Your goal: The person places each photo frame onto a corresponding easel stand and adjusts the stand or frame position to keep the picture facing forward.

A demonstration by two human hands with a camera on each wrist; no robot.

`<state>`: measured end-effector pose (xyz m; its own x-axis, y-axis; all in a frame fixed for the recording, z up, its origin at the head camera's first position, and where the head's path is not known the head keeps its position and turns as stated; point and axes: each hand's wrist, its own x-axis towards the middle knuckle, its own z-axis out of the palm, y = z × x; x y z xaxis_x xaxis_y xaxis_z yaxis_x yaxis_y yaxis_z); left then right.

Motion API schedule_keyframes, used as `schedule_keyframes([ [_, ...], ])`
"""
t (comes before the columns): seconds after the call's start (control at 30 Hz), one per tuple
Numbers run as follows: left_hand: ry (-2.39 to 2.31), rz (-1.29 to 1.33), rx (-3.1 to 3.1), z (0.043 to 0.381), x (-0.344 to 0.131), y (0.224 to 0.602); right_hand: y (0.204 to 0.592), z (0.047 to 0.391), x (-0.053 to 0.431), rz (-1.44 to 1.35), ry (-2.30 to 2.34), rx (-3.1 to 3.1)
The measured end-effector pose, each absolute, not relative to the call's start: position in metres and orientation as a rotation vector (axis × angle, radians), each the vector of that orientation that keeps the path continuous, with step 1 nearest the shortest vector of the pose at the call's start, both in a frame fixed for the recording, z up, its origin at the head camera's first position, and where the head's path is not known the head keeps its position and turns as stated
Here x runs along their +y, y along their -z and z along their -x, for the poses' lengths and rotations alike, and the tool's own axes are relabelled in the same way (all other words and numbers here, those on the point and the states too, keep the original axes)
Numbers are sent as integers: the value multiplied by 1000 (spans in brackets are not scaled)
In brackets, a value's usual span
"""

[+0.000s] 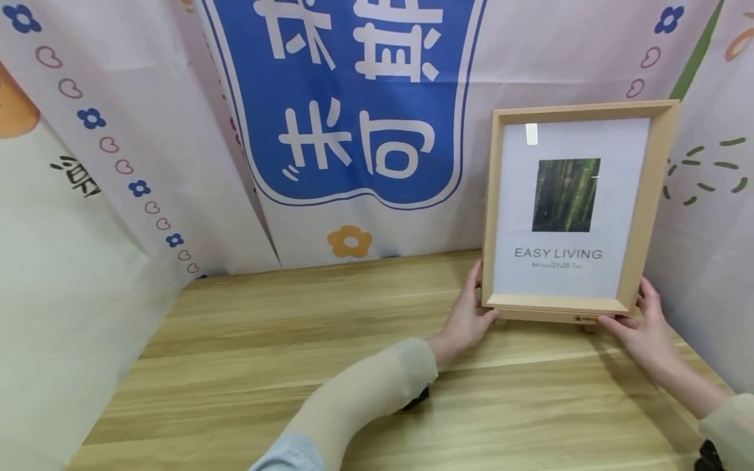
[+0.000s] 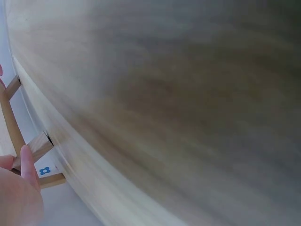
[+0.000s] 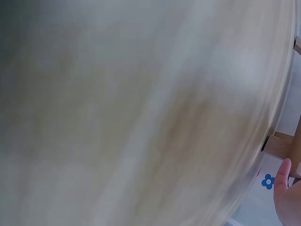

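A light-wood picture frame stands upright, leaning slightly back, at the right of the table. Its white sheet reads EASY LIVING around a small bamboo picture. Under it runs the ledge of a small wooden easel; the rest of the easel is mostly behind the frame. My left hand grips the lower left corner, thumb on the ledge and fingers along the side. At the lower right corner my right hand holds likewise. Easel legs show beside the left hand in its wrist view, and another leg in the right wrist view.
The wood-grain table reaches back to a printed cloth wall with a blue sign panel. A white side wall borders it at the left, and another stands close beyond my right hand.
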<state>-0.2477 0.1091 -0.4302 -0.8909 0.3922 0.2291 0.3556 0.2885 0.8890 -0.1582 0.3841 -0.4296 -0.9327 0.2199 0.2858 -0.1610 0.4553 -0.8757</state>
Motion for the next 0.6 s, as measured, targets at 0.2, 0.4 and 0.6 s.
schedule_keyframes([
  [0.2, -1690, -719, 2532, 248, 99, 432, 431, 164, 375, -46, -1465, -2322],
  [0.4, -1691, -691, 2572, 248, 86, 432, 432, 169, 363, -110, -1445, -2330],
  [0.6, -1716, -670, 2566, 246, 68, 429, 431, 177, 347, -123, -1449, -2357],
])
